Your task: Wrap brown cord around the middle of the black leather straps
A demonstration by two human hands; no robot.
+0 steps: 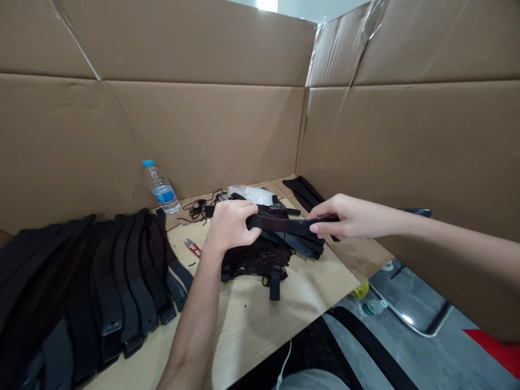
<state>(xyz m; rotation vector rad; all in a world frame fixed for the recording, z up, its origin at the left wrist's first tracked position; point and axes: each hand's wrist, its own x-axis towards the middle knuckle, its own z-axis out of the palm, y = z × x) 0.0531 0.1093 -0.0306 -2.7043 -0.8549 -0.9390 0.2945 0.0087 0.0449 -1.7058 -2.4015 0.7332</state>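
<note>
Both hands hold one flat black strap (286,225), stretched level between them above the board. My left hand (233,225) is closed around its left end, thumb towards me. At the other end, my right hand (335,218) pinches the strap between thumb and fingers. A dark band is wrapped around part of the strap near the left hand. Just below lies a tangled bundle of dark brown cord (260,257), with more black straps (311,246) in and behind it. A small pair of red-handled thread snips (192,247) rests left of the bundle.
Many black straps (134,271) lie in a row on the left of the board (252,336). A water bottle (163,189) leans against the cardboard wall (211,135). Behind the cord sits a clear plastic bag (254,194). A metal-framed chair (410,298) stands at lower right.
</note>
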